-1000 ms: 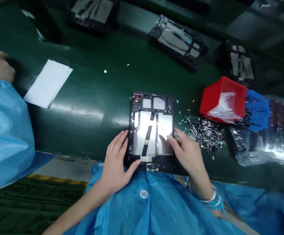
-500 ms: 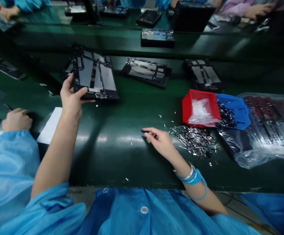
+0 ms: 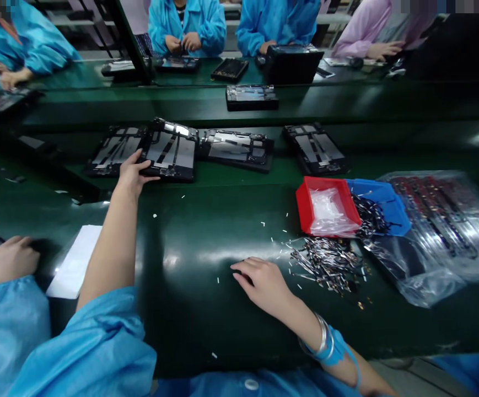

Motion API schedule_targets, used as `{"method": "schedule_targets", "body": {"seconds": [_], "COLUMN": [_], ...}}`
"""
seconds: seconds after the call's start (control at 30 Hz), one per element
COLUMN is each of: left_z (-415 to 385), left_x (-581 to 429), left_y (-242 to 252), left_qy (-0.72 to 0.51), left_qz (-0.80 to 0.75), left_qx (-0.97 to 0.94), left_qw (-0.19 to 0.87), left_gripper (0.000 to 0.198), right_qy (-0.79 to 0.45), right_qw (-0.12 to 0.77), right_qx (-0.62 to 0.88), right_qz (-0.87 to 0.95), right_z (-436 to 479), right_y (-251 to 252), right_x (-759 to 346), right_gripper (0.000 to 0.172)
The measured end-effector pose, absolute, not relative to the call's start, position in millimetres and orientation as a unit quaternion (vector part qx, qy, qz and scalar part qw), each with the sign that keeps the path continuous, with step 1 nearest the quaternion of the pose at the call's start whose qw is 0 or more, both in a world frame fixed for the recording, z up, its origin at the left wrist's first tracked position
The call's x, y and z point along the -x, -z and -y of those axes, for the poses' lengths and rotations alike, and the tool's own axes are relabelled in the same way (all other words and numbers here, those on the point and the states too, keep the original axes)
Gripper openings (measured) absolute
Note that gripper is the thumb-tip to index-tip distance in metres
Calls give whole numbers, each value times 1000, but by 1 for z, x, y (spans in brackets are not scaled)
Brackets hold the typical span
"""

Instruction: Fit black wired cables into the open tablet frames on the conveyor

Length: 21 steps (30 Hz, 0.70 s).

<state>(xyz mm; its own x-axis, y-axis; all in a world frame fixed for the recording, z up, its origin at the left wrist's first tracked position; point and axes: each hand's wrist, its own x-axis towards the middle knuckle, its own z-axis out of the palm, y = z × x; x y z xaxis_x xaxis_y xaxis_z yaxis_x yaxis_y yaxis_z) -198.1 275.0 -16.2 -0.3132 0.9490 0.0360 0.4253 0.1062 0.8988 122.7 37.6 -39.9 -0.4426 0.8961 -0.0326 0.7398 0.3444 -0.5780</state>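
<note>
My left hand (image 3: pixel 132 173) grips the near left corner of a stack of black tablet housings (image 3: pixel 172 151), with silvery panels and flex cables showing on top. The stack sits low at the back of the green bench, overlapping another tablet housing (image 3: pixel 119 149) on its left. To its right lies a further stack of tablet housings (image 3: pixel 237 149). My right hand (image 3: pixel 266 284) rests on the bench, thumb and fingers apart, holding nothing I can see. A heap of small flex cables (image 3: pixel 328 262) is just right of it.
A red bin (image 3: pixel 305 212) with clear bags, a blue bin (image 3: pixel 402 220) with black cables, and plastic trays (image 3: pixel 450 220) stand right. Another housing stack (image 3: pixel 316 149) lies behind. A co-worker's hand (image 3: pixel 11 262) is left, by white paper (image 3: pixel 76 262). Co-workers sit opposite.
My left hand has lowered the raised tablet stack to the back of the bench, beside the other housings. My right hand stays near the cable heap. The head view has tilted up.
</note>
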Motion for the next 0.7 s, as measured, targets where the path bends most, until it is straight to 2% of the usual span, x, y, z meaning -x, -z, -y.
{"method": "schedule_targets", "body": {"seconds": [0.27,0.4,0.7], "left_z": [-296,-320,-346], "left_x": [115,58,24], "left_y": [8,18,25], "left_qy": [-339,-248,-211], "left_qz": [-736,-723,-750], "left_qx": [-578,-637,-615], "left_qw": [89,103,123], "left_gripper": [53,46,38], "right_qy": [-239,-210,-200], "right_qw": [126,108,70], "right_qx": [495,474,444], "right_qz": [826,848,871], "right_z": [-37,-36,-37], "right_y": [43,40,36], "right_x": [-125,-125,-126], "right_gripper": [18,19,17]}}
